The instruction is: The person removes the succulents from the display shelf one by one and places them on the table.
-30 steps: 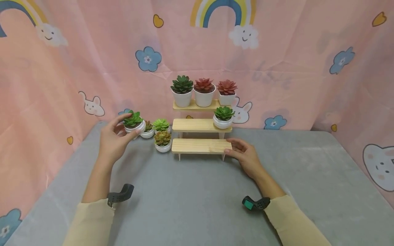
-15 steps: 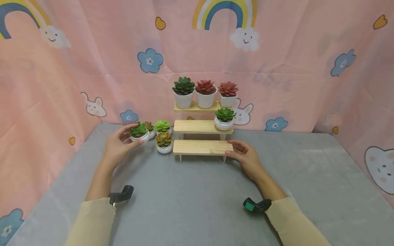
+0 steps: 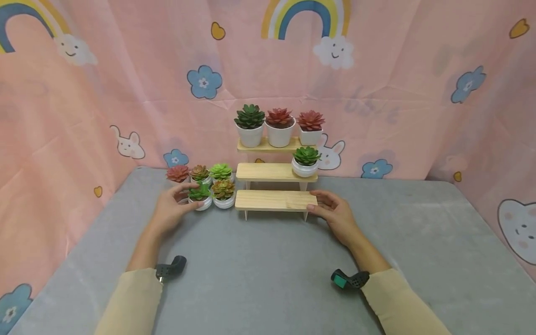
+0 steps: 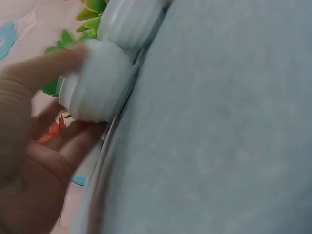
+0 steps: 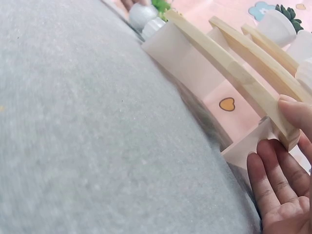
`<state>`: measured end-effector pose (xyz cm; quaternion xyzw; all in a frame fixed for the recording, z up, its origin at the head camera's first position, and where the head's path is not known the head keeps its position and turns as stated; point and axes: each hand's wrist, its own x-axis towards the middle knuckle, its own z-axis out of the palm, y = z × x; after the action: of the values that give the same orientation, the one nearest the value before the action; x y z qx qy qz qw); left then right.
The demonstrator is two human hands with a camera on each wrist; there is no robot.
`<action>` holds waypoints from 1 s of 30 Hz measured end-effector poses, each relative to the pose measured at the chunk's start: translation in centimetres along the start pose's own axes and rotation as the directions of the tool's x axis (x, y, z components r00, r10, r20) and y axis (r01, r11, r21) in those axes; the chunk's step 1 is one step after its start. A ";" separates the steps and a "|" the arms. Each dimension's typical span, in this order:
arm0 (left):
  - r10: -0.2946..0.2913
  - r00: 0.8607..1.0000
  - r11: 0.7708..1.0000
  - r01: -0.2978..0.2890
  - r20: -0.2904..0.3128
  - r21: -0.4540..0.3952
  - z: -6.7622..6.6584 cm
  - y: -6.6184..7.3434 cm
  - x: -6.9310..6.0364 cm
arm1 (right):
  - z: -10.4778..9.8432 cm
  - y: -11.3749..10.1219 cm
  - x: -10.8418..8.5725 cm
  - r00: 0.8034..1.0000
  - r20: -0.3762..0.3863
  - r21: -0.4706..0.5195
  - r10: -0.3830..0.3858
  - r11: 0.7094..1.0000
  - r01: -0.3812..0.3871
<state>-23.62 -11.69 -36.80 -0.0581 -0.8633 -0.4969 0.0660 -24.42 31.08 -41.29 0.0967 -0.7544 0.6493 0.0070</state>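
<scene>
My left hand (image 3: 170, 210) grips a small green succulent in a round white pot (image 3: 203, 204), low at the table beside the yellow-brown succulent (image 3: 223, 190). In the left wrist view, thumb and fingers lie around the white pot (image 4: 100, 80). With my right hand (image 3: 335, 215) I hold the right end of the lowest wooden step (image 3: 272, 200); in the right wrist view the thumb lies on the board (image 5: 253, 95) and the fingers are by the white leg. A green succulent (image 3: 305, 160) stands at the right of the middle step (image 3: 264, 171).
On the top step (image 3: 270, 144) stand a dark green succulent (image 3: 250, 123) and two red ones, all in white pots. Behind my left hand are a red succulent (image 3: 177, 172), a brownish one (image 3: 200, 173) and a light green one (image 3: 220, 171). A pink printed cloth hangs behind.
My left hand has brought the green succulent down and to the right, from in the air to beside the yellow-brown one. The red succulent behind has come into view. My right hand stays at the step.
</scene>
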 end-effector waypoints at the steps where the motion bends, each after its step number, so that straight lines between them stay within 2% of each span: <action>1: 0.000 1.000 1.000 0.000 0.002 0.000 0.0 -0.3 0.0 | 0.0 0.0 0.0 1.000 0.001 -0.002 -0.001 1.000 0.001; 7: 0.002 1.000 1.000 -0.002 0.002 0.010 -0.1 -1.3 -0.2 | 0.1 0.0 0.0 1.000 0.016 0.013 -0.009 1.000 0.008; 20: 0.025 0.999 0.999 -0.026 0.035 0.025 -0.1 -1.4 0.2 | 0.0 0.2 0.0 1.000 0.004 0.014 -0.009 1.000 0.009; 27: -0.008 0.997 0.996 0.001 0.076 0.092 -0.7 0.3 -0.1 | -0.1 0.2 -0.1 1.000 0.002 0.004 -0.002 1.000 0.002; 30: 0.015 0.998 0.993 -0.022 0.062 0.117 -1.2 1.6 -0.2 | 0.0 0.2 0.0 1.000 0.001 -0.002 -0.001 1.000 0.001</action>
<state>-23.06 -11.92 -34.94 -0.0774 -0.8921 -0.4427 0.0475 -24.44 31.15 -41.50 0.0976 -0.7550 0.6484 0.0072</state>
